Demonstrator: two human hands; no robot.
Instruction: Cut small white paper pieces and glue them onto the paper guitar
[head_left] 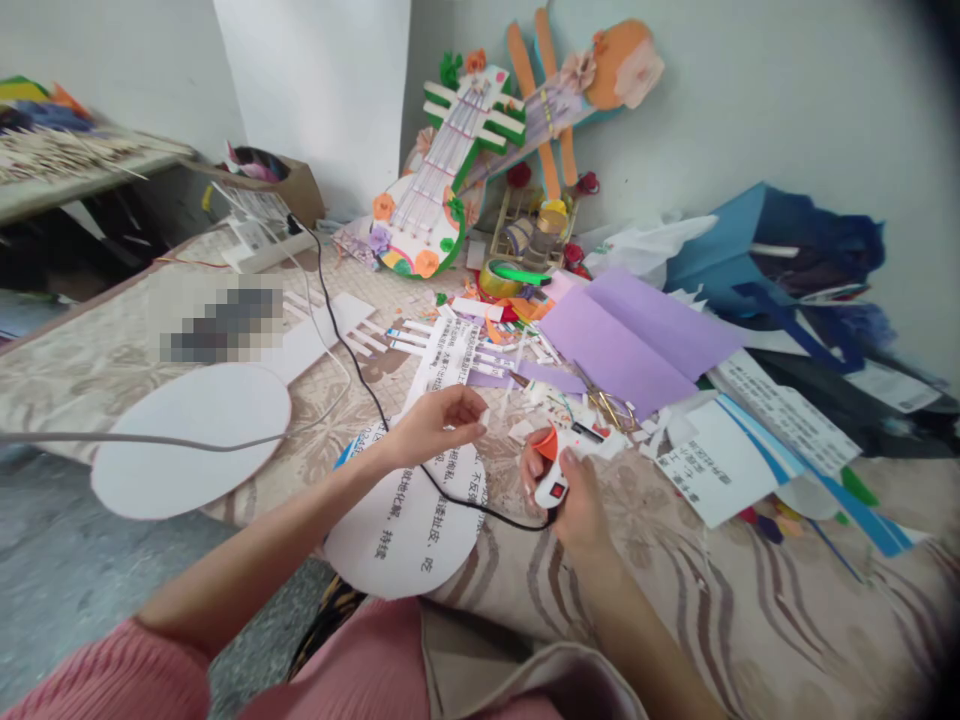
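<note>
In my right hand point(577, 495) is a white hot glue gun point(553, 482) with an orange trigger, its nozzle pointing to the right. A black power cord point(465, 503) runs from its grip across the table to the left. My left hand point(450, 415) is raised with thumb and fingers pinched together; a small white bit shows at the fingertips, too small to name. Below that hand lies a round-bodied, lute-shaped cutout point(405, 540) printed with Chinese characters, its neck point(442, 360) pointing away from me. White strips point(420, 340) cross the neck near its far end.
A second, plain white lute-shaped cutout point(195, 435) lies at the left. Scissors point(607, 400), paper scraps and purple sheets point(637, 330) cover the right middle. Two decorated paper lutes, one green-edged point(442, 190), lean on the wall. A white power strip point(266, 250) stands back left.
</note>
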